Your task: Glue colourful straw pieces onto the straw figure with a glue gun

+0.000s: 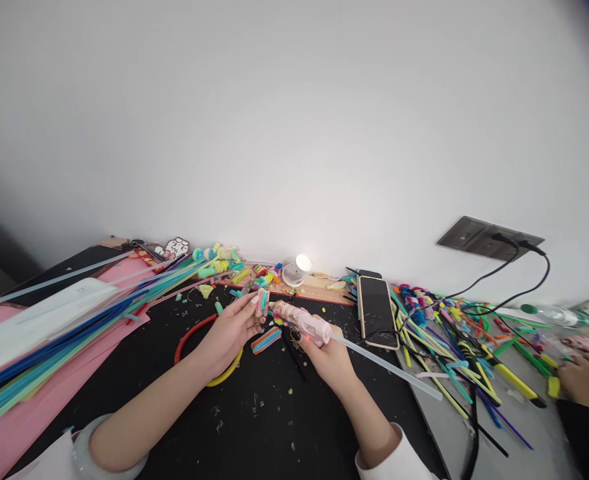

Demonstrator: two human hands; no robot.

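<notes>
My left hand [229,331] pinches a small bundle of short coloured straw pieces [261,302] upright between thumb and fingertips. My right hand [327,355] grips a pink hot glue gun [302,321]. Its nozzle points left and sits right beside the bundle. A clear glue stick [389,367] sticks out behind the gun to the right. Another striped straw bundle [266,340] lies on the black mat [254,413] between my hands, over a red and yellow ring [194,333].
A sheaf of long coloured straws [74,320] lies on pink paper at left. A phone [375,310] rests right of the gun. Cut straws [454,347] and cables cover the right side. Another person's hand [587,380] is at far right. A lit cup [297,270] stands by the wall.
</notes>
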